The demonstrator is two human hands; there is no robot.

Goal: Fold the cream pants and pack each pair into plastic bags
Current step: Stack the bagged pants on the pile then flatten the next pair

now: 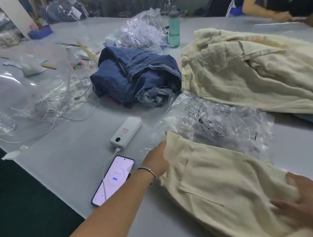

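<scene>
From the head view, folded cream pants [221, 189] lie on the grey worktop [74, 158], their far end just inside a crumpled plastic bag [217, 123]. The left hand [157, 160] grips their left edge; the right hand [302, 201] presses flat, grip released.

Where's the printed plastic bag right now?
In the head view, the plastic bag lies crumpled on the table, right of centre, between the far cream pants pile and the near cream pants, beside the denim heap.
</scene>
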